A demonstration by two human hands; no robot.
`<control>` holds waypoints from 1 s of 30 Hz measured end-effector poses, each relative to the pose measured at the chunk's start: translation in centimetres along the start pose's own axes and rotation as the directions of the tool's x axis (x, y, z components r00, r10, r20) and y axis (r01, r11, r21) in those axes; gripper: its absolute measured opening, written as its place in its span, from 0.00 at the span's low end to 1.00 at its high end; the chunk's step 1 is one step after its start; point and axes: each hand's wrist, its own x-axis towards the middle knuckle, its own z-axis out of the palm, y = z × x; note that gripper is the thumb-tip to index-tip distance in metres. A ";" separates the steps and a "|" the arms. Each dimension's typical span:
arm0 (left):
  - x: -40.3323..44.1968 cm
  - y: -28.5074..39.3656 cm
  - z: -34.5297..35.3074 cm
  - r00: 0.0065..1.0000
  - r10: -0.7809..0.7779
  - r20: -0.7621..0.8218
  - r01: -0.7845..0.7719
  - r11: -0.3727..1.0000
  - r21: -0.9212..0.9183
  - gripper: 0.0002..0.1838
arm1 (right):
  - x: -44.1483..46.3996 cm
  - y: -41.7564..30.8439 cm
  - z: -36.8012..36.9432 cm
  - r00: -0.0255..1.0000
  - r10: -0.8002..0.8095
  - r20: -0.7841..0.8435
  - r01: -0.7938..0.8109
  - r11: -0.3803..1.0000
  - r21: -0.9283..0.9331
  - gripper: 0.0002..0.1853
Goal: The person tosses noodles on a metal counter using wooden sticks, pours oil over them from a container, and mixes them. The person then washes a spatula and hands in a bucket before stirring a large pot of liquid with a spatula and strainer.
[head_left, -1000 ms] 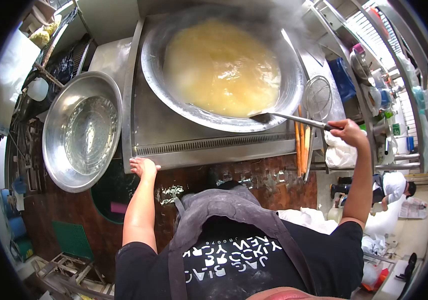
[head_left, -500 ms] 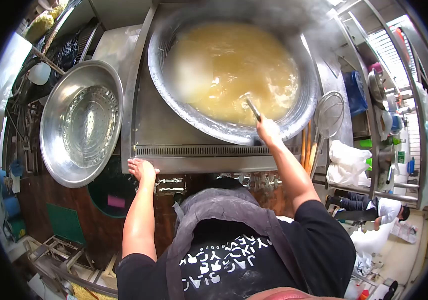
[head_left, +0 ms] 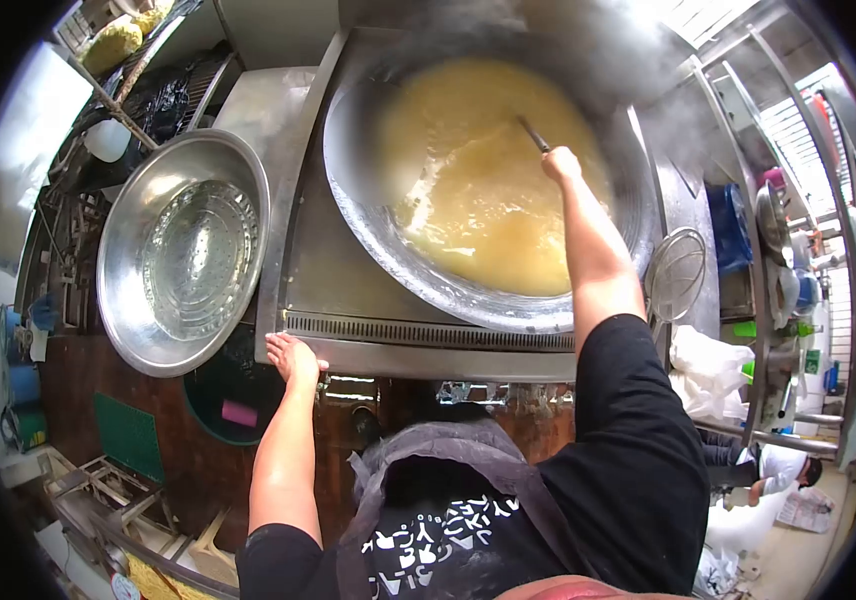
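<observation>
A wide metal wok (head_left: 418,283) holds cloudy yellowish, steaming liquid (head_left: 488,190). Over its far right part, my right hand (head_left: 561,164) is closed around the handle of a stirring tool (head_left: 533,134). The tool's working end is hidden in the liquid, so its kind does not show. My left hand (head_left: 294,356) lies with outstretched fingers on the front left corner of the steel stove (head_left: 428,362). Left of that hand stands a large steel basin (head_left: 120,285) with a perforated inner surface.
A wire strainer (head_left: 676,275) leans at the wok's right, above a white plastic bag (head_left: 710,370). Metal shelving (head_left: 748,250) lines the right side. Another person (head_left: 780,468) is at the lower right. A green tub (head_left: 213,400) stands on the floor beneath the basin.
My right hand has moved away from me across the wok with the stirring tool, and the liquid swirls. My left hand stays on the stove's corner. The view has shifted slightly.
</observation>
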 end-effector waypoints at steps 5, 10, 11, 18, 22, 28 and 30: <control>0.5 -0.7 0.9 0.999 0.029 -0.020 -0.030 0.999 -0.044 0.74 | -6.1 6.5 -7.6 0.991 -0.089 0.102 0.049 0.939 0.340 0.20; -0.3 -1.1 0.5 0.998 0.056 -0.031 -0.058 0.995 -0.075 0.74 | -19.9 14.2 -16.8 0.978 -0.199 0.054 0.152 0.874 0.462 0.16; -0.4 -1.2 0.5 0.998 0.057 -0.027 -0.058 0.996 -0.069 0.73 | -24.2 13.6 -19.7 0.987 -0.144 0.076 0.102 0.912 0.397 0.17; -0.8 -1.7 0.6 0.993 0.103 -0.059 -0.105 0.994 -0.040 0.71 | -40.9 17.2 -29.4 0.970 -0.067 0.233 0.016 0.977 0.215 0.20; -0.7 -1.6 0.5 0.993 0.105 -0.054 -0.107 0.993 -0.048 0.71 | -43.9 17.9 -30.1 0.936 -0.022 0.352 -0.030 0.990 0.141 0.19; -0.7 -1.7 0.6 0.993 0.107 -0.058 -0.113 0.989 -0.100 0.71 | -43.3 16.1 -19.0 0.898 -0.111 0.426 0.050 0.987 0.150 0.23; -0.5 -1.9 1.0 0.992 0.110 -0.070 -0.118 0.985 -0.125 0.71 | -42.6 13.8 -12.3 0.892 -0.135 0.431 0.054 0.979 0.194 0.26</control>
